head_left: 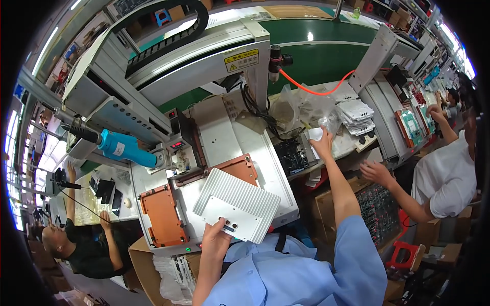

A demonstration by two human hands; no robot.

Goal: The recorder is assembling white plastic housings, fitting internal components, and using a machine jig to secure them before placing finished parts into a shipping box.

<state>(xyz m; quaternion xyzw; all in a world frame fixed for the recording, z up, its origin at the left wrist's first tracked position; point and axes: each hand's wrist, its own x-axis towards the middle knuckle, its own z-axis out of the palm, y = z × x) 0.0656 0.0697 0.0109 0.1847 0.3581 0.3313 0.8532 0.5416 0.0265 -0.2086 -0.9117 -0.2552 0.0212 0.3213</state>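
Observation:
My left hand (217, 239) grips the lower edge of a silver finned metal housing (237, 204), thumb on its face near some round holes. The housing is tilted above the front of a bench machine and partly covers an orange-brown fixture plate (243, 169). A second orange-brown fixture (163, 214) lies to its left, with nothing set in it. My right hand (323, 145) reaches far out to the right, its fingers closed on a small white piece (315, 134) beside clear plastic bags (321, 109). What kind of piece it is, I cannot make out.
A teal electric screwdriver (125, 148) hangs on the machine's frame (204, 56). Stacked white metal plates (356, 116) lie past my right hand. Below that arm stands a box of circuit boards (377, 214). Co-workers sit left and right; one's hand (376, 172) is near my right arm.

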